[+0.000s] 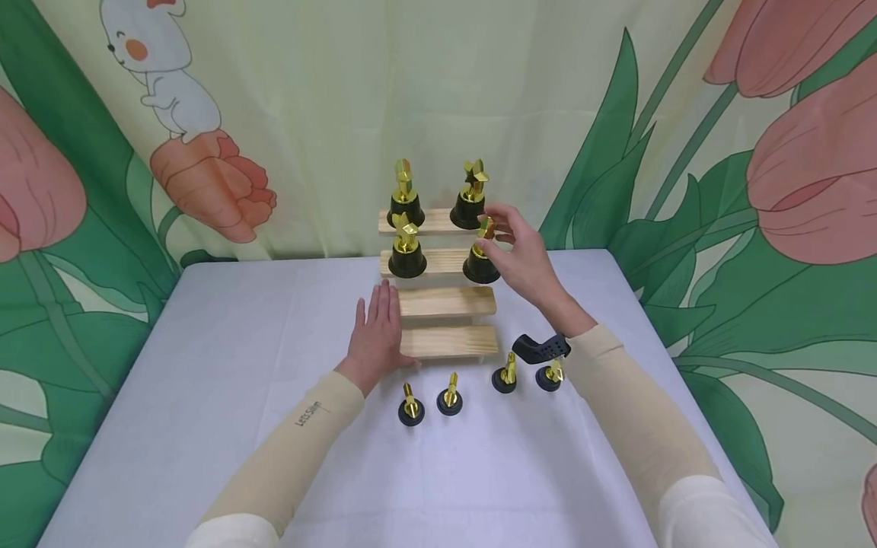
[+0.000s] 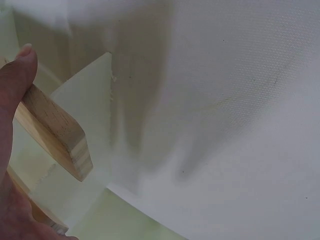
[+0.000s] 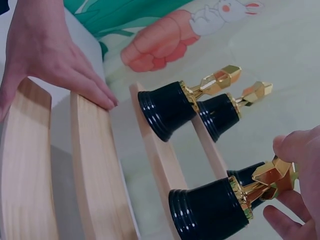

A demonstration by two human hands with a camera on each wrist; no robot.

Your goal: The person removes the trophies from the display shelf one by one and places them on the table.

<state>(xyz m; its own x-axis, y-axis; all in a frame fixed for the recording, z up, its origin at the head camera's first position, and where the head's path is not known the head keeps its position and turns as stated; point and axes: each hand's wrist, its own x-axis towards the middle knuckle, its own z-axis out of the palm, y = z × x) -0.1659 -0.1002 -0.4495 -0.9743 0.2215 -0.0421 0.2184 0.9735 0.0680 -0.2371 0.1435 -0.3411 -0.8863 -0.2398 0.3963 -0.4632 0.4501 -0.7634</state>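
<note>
A tiered wooden stand (image 1: 445, 302) holds small trophies with black bases and gold star tops. My right hand (image 1: 524, 262) pinches the gold top of a trophy (image 1: 481, 266) at the right end of the second tier from the top; in the right wrist view thumb and fingers are around its star (image 3: 270, 175). To its left on that tier stands another trophy (image 1: 407, 260). The top tier bears two more, a left trophy (image 1: 405, 204) and a right trophy (image 1: 469, 209). My left hand (image 1: 375, 339) rests with straight fingers against the left ends of the two lower planks (image 2: 55, 125).
In front of the stand, several trophies stand on the white-covered table (image 1: 274, 342): two near the middle, including one trophy (image 1: 410, 411), and two to the right, including another trophy (image 1: 505, 378) near my right wrist's black strap (image 1: 541, 348). A printed curtain (image 1: 329, 114) hangs behind.
</note>
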